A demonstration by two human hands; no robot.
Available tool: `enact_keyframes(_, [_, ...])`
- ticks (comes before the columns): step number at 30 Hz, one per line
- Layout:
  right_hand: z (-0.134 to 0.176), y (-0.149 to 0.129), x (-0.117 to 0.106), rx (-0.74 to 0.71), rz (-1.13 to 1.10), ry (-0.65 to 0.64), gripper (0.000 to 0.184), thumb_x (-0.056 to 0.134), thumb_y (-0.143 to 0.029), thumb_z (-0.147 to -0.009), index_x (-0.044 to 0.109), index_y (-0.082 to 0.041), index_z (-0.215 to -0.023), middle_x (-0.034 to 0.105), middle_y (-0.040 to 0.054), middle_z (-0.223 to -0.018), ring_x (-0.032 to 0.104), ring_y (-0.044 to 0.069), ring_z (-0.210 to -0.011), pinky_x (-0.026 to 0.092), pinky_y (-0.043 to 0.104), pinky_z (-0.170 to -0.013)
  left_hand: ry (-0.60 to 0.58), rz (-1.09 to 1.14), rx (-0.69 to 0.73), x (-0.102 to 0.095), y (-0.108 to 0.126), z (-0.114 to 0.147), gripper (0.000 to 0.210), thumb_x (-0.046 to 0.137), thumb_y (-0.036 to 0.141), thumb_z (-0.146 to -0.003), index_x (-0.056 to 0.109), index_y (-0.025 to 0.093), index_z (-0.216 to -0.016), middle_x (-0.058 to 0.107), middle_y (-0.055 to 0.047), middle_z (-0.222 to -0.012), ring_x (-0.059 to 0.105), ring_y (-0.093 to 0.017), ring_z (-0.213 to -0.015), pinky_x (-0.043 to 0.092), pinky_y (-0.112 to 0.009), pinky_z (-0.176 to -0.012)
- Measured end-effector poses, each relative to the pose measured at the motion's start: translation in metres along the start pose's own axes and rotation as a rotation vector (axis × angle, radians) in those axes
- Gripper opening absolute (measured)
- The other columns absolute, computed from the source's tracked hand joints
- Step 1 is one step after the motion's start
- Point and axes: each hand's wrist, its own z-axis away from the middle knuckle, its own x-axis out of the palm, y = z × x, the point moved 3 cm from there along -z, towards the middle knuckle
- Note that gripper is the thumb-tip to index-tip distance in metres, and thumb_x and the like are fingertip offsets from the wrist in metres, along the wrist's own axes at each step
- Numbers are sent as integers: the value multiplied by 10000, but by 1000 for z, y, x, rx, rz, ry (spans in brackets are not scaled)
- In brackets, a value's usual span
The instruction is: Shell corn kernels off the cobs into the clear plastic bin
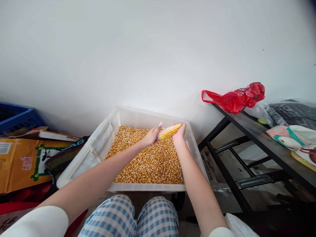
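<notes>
An ear of corn (169,132) is held over the white plastic bin (150,187), tilted with its right end higher. Yellow kernels cover its lower side, while a pale, bare strip shows along the top. My left hand (152,135) is closed at the ear's left end, thumb uppermost. At the other end, my right hand (180,132) wraps round it from below and behind; some of its fingers are hidden. Loose yellow corn kernels (150,168) lie in a thick layer inside the bin beneath both hands.
On the right, a black-framed table (259,138) carries a red plastic bag (234,98) and other bags. To the left are a cardboard box (22,164), a black mesh bag (61,161) and a blue crate (19,118). A white wall (148,59) rises behind the bin.
</notes>
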Motion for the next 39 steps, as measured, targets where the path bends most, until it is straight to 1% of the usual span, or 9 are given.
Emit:
enact_keyframes(2, [0, 0, -1, 90, -106, 29, 224, 267, -365, -776, 304, -212, -616, 420, -44, -486, 475, 97, -428, 472, 249, -448, -78, 23, -62, -1, 1, 0, 605, 162, 653, -777, 489, 169, -933, 504, -2, -584, 481, -110, -434, 360, -213, -410])
enact_keyframes(5, [-1, -2, -2, 121, -153, 61, 220, 275, -364, -779, 312, -208, -628, 429, -47, -499, 478, 91, -426, 464, 236, -444, -123, -129, 36, -4, 8, 4, 526, 372, 621, -738, 467, 193, -1030, 555, -11, -679, 531, -127, -536, 360, -204, -450])
enact_keyframes(8, [1, -4, -2, 118, -154, 83, 216, 297, -363, -774, 330, -203, -633, 440, -44, -509, 492, 91, -441, 463, 228, -447, -29, -391, 181, -4, 12, 9, 432, 433, 555, -739, 489, 202, -980, 517, 17, -587, 506, -140, -541, 334, -219, -487])
enact_keyframes(11, [6, -5, 0, 103, -161, 101, 208, 318, -360, -765, 346, -200, -635, 452, -40, -518, 502, 94, -451, 459, 225, -446, 62, -478, 232, -1, 9, 11, 344, 370, 508, -789, 490, 208, -907, 484, 31, -544, 493, -145, -535, 306, -225, -499])
enact_keyframes(18, [9, -4, -1, 107, -144, 133, 219, 298, -364, -771, 361, -197, -644, 465, -33, -542, 512, 95, -471, 461, 222, -453, 116, -405, 204, 3, 6, 9, 328, 316, 492, -815, 480, 209, -796, 474, 35, -555, 477, -133, -544, 309, -216, -519])
enact_keyframes(25, [4, 4, -5, 152, -130, 153, 232, 278, -392, -773, 351, -205, -658, 463, -35, -548, 510, 97, -471, 472, 228, -467, 187, -278, 163, 5, 4, 7, 468, 250, 564, -811, 527, 188, -787, 487, 21, -546, 480, -136, -538, 339, -226, -526])
enact_keyframes(31, [3, 8, -4, 131, -118, 102, 214, 293, -383, -760, 310, -211, -633, 440, -51, -511, 503, 94, -451, 471, 228, -467, 136, -153, -52, -7, -8, -3, 654, 158, 639, -782, 593, 151, -760, 540, -23, -553, 524, -168, -543, 410, -273, -565])
enact_keyframes(36, [11, 11, 5, 141, -59, 46, 233, 270, -392, -775, 322, -206, -645, 439, -50, -505, 498, 87, -434, 466, 224, -464, 182, -482, 189, -17, 7, -3, 564, 296, 617, -766, 646, 176, -801, 579, -95, -1019, 483, -241, -1027, 338, -326, -890])
enact_keyframes(39, [17, 17, 12, 136, -58, -17, 214, 296, -382, -768, 336, -203, -656, 427, -52, -493, 481, 88, -417, 452, 224, -442, 120, -548, 296, -9, 11, 2, 521, 349, 605, -756, 614, 177, -894, 555, -104, -1058, 494, -231, -1010, 355, -311, -865])
